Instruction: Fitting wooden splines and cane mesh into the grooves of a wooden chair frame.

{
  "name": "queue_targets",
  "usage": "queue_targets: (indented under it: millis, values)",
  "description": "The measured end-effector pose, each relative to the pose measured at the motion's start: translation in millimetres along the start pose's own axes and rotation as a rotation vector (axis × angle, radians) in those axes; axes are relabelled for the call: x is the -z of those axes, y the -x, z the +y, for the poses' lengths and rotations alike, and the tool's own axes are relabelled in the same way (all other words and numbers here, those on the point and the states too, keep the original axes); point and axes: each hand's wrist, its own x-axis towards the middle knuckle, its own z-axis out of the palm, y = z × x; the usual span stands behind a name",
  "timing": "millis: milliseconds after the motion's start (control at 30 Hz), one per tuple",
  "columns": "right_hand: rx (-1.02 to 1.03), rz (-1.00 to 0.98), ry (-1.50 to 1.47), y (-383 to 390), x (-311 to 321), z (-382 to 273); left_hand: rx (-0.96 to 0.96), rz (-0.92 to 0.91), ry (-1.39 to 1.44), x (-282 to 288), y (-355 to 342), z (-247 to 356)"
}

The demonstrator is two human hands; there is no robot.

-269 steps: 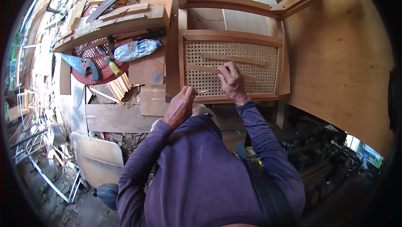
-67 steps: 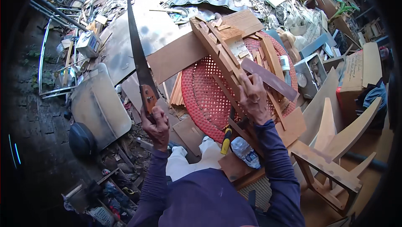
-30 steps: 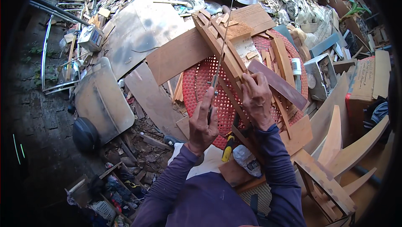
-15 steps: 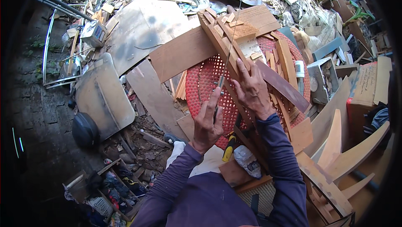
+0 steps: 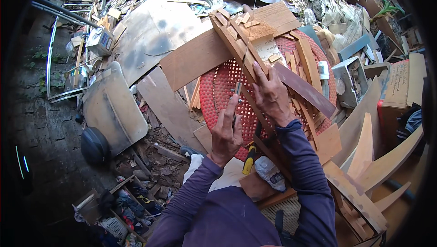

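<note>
My left hand is closed round the handle of a hand saw, whose narrow-looking blade, seen edge-on, runs up along narrow wooden strips on a long board. To the right of the handle, my right hand grips that wood from above, index and middle fingers along it and thumb at its side. Whether the teeth touch the wood I cannot tell. Beneath lies a red woven round surface with more wood pieces, a purplish plank and a white cylinder.
A yellow-handled tool and crumpled bottle lie near my right forearm. A wooden chair frame and cardboard box are at right; a grey panel, metal tubes and scattered scrap are at left and behind.
Since 9 seconds ago my view has turned from the cane panel to the wood pile. The saw, earlier upright at left, has swung right over the strips; my right hand has slid forward along them.
</note>
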Motion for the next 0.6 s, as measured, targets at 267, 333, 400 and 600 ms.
queue_targets:
  millis: [267,333,400,600]
  values:
    - [0.101,0.017,-0.068,1.4,-1.1,15.3,-0.056,0.09,-0.022,-0.6,5.4,-0.3]
    - [0.092,0.011,-0.052,3.2,-0.5,11.4,-0.061,0.096,-0.029,-0.8,5.5,0.2]
    - [0.083,0.004,-0.035,3.2,-1.1,9.9,-0.065,0.101,-0.034,-1.5,5.5,0.8]
    - [0.017,-0.004,-0.03,-4.0,-2.3,2.6,-0.045,0.077,-0.032,-3.4,2.5,1.2]
